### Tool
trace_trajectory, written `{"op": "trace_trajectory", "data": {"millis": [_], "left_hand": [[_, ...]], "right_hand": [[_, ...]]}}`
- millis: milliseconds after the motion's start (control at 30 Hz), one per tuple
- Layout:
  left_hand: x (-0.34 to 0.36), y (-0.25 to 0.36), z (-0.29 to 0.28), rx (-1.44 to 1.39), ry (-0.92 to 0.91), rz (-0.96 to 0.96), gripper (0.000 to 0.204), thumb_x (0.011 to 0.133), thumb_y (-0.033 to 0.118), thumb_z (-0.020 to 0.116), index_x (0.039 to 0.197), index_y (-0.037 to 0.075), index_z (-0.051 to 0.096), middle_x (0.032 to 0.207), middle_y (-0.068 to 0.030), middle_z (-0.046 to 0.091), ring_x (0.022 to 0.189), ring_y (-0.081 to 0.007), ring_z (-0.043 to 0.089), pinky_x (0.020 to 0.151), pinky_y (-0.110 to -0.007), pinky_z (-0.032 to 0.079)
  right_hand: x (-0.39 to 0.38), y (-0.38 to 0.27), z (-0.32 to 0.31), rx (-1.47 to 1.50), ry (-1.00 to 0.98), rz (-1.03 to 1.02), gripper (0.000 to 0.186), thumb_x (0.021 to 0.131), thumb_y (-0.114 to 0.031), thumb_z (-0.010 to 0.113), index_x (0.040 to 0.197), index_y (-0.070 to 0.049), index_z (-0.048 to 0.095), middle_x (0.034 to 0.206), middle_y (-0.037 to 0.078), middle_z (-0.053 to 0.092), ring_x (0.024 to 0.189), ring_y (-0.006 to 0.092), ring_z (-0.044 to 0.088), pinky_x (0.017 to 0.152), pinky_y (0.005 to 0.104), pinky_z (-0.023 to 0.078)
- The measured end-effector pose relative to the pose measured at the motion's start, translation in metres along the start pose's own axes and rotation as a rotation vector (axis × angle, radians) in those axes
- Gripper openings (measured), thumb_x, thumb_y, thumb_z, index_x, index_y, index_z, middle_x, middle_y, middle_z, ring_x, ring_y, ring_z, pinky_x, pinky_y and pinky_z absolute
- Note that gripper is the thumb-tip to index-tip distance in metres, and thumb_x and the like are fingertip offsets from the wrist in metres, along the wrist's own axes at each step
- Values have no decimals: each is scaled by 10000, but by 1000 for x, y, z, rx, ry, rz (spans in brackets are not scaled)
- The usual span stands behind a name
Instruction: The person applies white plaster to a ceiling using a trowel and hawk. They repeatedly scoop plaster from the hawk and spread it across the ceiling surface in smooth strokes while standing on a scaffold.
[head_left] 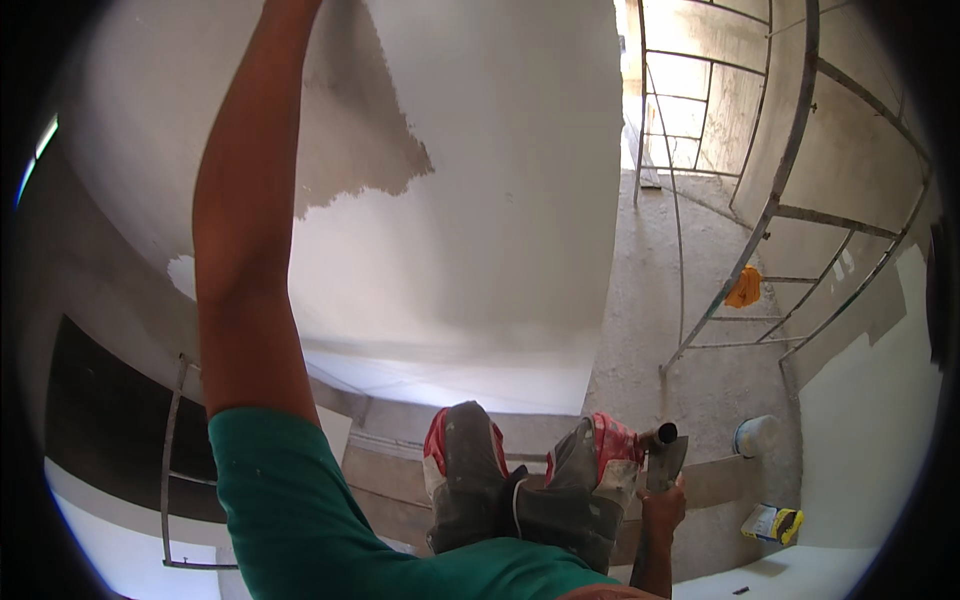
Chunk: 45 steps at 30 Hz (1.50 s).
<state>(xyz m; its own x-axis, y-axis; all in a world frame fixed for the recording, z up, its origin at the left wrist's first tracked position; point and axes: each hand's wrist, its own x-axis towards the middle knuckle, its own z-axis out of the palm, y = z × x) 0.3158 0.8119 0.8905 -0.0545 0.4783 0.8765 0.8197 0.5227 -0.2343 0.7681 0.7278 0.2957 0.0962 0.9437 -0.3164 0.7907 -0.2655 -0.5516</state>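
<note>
My left arm reaches up along the partly coated wall point(480, 170), which has white filler beside a darker grey patch; my left hand is out of view beyond the top edge. My right hand point(663, 505) is low at my right, wrapped round a flat metal trowel or scraper point(666, 460). A dark, open pipe end point(665, 433) is just beside the blade and my red-and-grey trousered knee.
Metal scaffold frames point(790, 210) stand along the right, with an orange cloth point(742, 288) on one. A white bucket point(755, 436) and a yellow bag point(770, 523) sit on the floor point(650, 280). Planks point(720, 485) lie beneath me; another frame point(172, 440) is at left.
</note>
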Motion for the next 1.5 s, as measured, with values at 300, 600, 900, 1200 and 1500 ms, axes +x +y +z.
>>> {"op": "trace_trajectory", "data": {"millis": [300,600,900,1200,1500], "left_hand": [[-285,36,180,106,-39,114,801,695,39,654,1422,238,383,1452,-41,385,1294,-382,370,1024,-607,277],[-328,42,134,-33,-216,182,789,697,-25,614,1411,242,410,1449,-11,410,1310,-356,374,1058,-628,207],[17,45,22,80,343,169,614,757,-33,528,1336,166,481,1345,-72,512,1191,-338,500,978,-575,366],[-33,56,42,31,84,197,612,772,-11,524,1355,168,469,1359,-78,496,1213,-353,474,999,-588,350],[-315,90,181,35,-104,165,821,687,24,650,1411,307,386,1409,-26,417,1218,-411,408,999,-634,289]], "right_hand": [[4,6,3,-8,-53,40,907,543,-158,843,1327,9,419,1108,249,629,1046,391,610,888,445,478],[3,-4,2,31,24,36,907,518,-143,855,1303,31,434,1074,242,644,1032,390,619,889,439,481],[-2,4,-5,51,18,6,885,526,-144,846,1291,39,439,1059,257,640,1027,403,615,898,447,472],[-5,-16,-12,85,-78,-16,889,543,-140,837,1307,46,423,1076,263,637,1033,401,615,889,448,477],[6,8,6,-10,-47,25,899,557,-166,846,1330,0,420,1075,241,644,1019,389,623,870,454,482]]}}
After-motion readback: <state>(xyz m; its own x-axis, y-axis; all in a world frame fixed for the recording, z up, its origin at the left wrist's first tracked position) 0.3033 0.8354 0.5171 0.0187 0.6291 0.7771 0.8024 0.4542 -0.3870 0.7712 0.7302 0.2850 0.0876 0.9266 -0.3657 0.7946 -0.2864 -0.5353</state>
